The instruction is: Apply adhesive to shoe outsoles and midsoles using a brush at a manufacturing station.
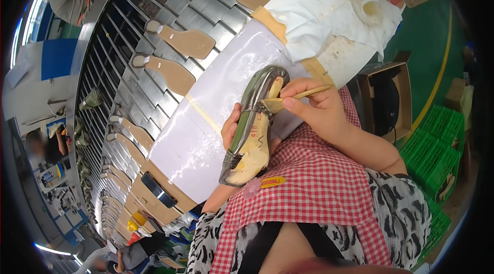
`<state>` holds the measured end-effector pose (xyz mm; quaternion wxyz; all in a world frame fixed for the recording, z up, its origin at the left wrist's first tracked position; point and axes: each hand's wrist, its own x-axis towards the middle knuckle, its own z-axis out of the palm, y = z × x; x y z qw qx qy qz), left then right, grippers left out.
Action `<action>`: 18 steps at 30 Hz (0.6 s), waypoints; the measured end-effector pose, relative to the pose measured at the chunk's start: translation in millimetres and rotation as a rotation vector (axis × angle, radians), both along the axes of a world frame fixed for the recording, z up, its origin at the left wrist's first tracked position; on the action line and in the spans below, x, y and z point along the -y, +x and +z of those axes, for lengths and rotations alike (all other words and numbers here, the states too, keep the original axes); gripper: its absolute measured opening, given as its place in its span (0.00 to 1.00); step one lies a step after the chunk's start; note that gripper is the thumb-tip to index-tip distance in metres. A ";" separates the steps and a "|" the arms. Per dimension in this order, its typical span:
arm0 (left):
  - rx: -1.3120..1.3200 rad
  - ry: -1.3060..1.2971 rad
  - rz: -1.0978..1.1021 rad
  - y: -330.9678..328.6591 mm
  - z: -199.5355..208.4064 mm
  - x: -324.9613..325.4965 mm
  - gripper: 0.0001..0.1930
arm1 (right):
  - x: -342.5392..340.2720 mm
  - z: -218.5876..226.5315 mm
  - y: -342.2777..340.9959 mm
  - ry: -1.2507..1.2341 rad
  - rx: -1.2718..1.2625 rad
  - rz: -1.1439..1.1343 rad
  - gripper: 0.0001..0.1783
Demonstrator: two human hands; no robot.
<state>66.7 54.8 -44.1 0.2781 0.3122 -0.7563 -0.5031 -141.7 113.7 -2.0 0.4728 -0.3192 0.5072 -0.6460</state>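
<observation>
An olive-green shoe upper (261, 145) stretched over a last is held with its underside facing up. Its pale bottom carries red and dark markings, and gathered edges show at the lower end. My left hand (230, 127) grips it from the left and beneath, with part of the hand hidden behind it. Pinched between the fingers of my right hand (325, 109) is a glue brush (306, 93) with a light wooden handle. The brush's bristles touch the shoe's edge near the middle of the underside.
A shiny white sheet (206, 112) covers the worktop under the shoe. Beyond it, tan soles (188, 42) lie on a metal slatted conveyor (136, 53). A phone (158, 190) rests at left. Far right are a white container (371, 9), a cardboard box (405, 102) and green crates (432, 145). Other people stand across the conveyor.
</observation>
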 end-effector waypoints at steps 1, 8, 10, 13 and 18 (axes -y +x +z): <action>0.039 -0.051 -0.003 -1.7 3.5 0.8 0.52 | 0.5 1.0 -0.8 0.016 -0.014 0.010 0.06; -0.017 -0.239 0.006 -9.2 9.5 0.3 0.53 | 1.3 0.8 -4.2 0.017 -0.124 -0.088 0.06; -0.017 -0.240 0.067 -14.5 8.4 -0.4 0.47 | 0.7 0.4 -7.9 -0.054 -0.304 -0.158 0.06; 0.006 -0.189 0.127 -15.0 9.2 -1.5 0.44 | 1.5 0.2 -8.8 -0.148 -0.451 -0.205 0.05; 0.026 -0.193 0.001 -6.7 8.0 -0.1 0.54 | -0.7 3.4 -2.2 -0.157 -0.386 -0.074 0.06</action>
